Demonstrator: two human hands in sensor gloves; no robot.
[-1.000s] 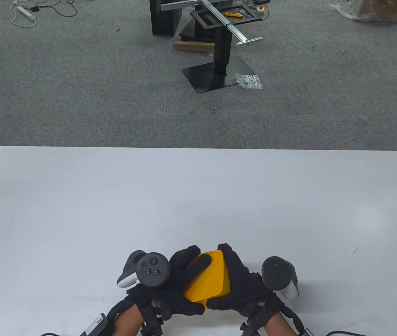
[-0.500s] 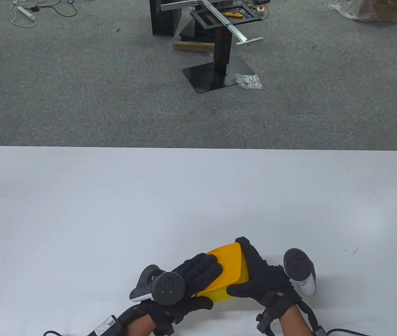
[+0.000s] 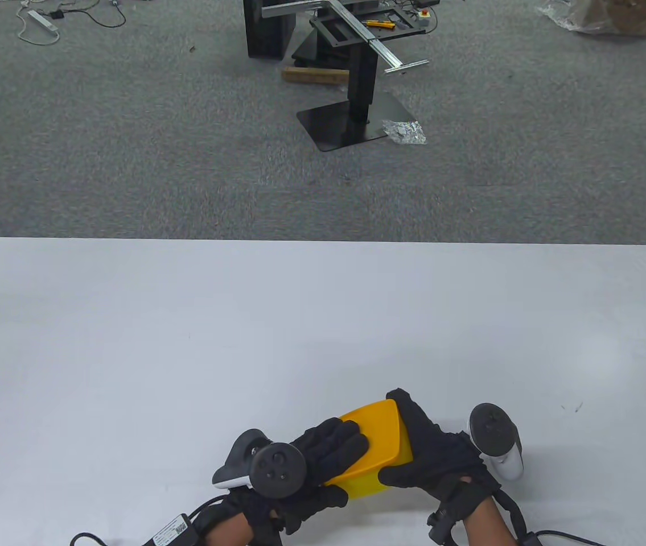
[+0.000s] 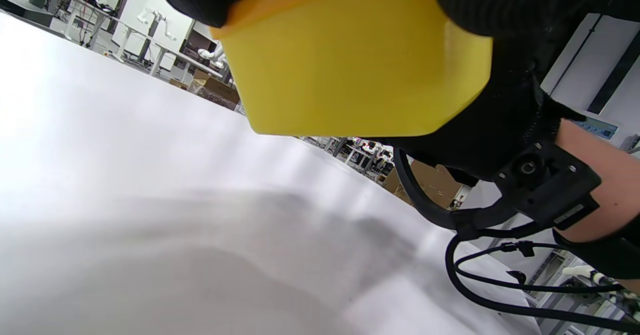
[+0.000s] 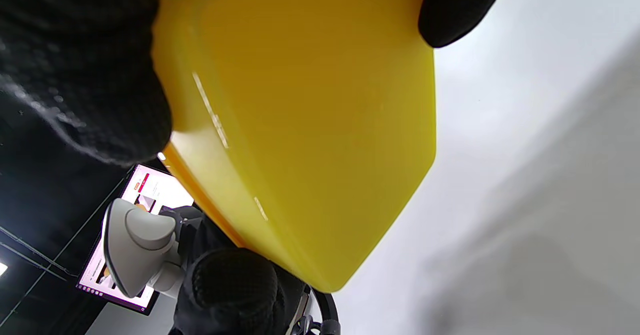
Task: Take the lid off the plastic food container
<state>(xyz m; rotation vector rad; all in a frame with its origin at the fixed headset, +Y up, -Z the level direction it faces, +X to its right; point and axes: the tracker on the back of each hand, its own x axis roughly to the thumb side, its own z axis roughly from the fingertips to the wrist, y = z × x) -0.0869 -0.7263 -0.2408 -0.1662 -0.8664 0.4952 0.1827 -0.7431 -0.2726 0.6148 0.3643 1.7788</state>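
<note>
A yellow plastic food container (image 3: 365,486) with an orange-yellow lid (image 3: 382,435) on it is held tilted just above the white table (image 3: 300,318), near its front edge. My left hand (image 3: 323,455) lies over the lid's left side, with its thumb below the near left corner. My right hand (image 3: 431,449) grips the container's right side, fingers along the far right edge, thumb on the near side. The container's base shows in the left wrist view (image 4: 350,60) and the right wrist view (image 5: 310,115). The lid's seam shows in the right wrist view (image 5: 200,175).
The table's far edge (image 3: 323,242) borders grey carpet. A black stand (image 3: 357,102) with metal rails, a crumpled foil piece (image 3: 405,132) and cables lie on the floor beyond. Glove cables (image 3: 129,537) trail off the table's front edge.
Both hands and the container moved right over the last second. The left hand turned so that its tracker now sits lower and nearer. The container tilted further.
</note>
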